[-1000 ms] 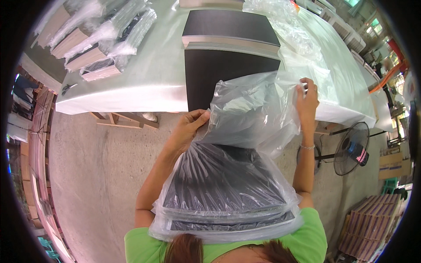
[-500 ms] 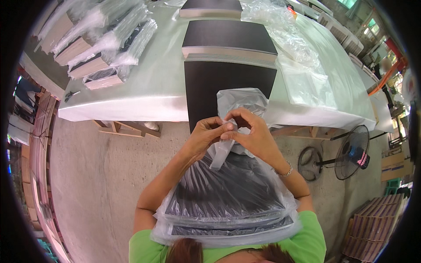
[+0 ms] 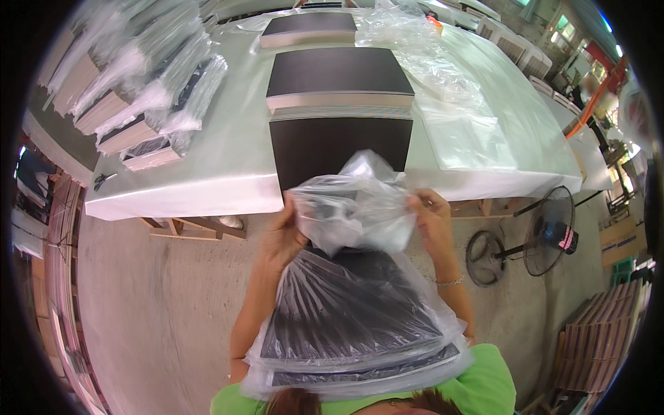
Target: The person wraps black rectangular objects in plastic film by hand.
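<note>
A clear plastic bag (image 3: 349,228) has its gathered upper end spread between my two hands, blurred by motion. Inside its lower part, close to my body, lies a stack of black sheets (image 3: 346,301) with pale edges. My left hand (image 3: 285,232) grips the left side of the bag's loose end. At the opposite side, my right hand (image 3: 430,214) pinches the plastic between thumb and fingers. Just beyond, a tall black stack (image 3: 339,142) stands at the table's near edge, its lower front partly hidden by the bag.
On the white-covered table (image 3: 232,149) are more black stacks (image 3: 308,28), bagged stacks (image 3: 138,117) at left and loose clear bags (image 3: 463,131) at right. Small scissors (image 3: 104,180) lie at the left corner. A floor fan (image 3: 550,232) and brown stacked slats (image 3: 598,339) stand at right.
My hands have moved apart from a close pinch at the middle. The bag's twisted end is now spread wide between them. The view has shifted slightly.
</note>
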A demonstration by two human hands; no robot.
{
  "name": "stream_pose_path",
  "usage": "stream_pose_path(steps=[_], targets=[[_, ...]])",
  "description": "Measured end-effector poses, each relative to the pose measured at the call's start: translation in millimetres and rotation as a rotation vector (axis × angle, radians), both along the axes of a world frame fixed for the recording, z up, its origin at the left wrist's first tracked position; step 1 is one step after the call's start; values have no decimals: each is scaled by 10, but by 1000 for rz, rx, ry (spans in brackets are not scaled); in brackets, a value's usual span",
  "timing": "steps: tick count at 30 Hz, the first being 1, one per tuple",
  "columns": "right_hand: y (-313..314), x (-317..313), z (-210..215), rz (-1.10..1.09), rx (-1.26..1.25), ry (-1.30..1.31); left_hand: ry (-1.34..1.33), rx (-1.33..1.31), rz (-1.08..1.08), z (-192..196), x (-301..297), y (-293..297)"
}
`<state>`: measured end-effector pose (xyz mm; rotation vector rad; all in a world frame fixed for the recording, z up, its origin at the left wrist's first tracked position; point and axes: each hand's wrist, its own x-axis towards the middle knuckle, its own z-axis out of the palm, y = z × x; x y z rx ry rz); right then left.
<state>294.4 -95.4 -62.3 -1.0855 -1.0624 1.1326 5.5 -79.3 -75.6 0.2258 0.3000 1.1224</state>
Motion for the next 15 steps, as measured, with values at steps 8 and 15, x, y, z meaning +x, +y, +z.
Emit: stream_pose_path(steps=[8, 15], targets=[[-1210, 3024, -1478, -993, -72, 358, -26, -46, 169, 206, -419, 169], [-319, 1498, 168, -679, 199, 17, 435, 222, 52, 563, 168, 88]])
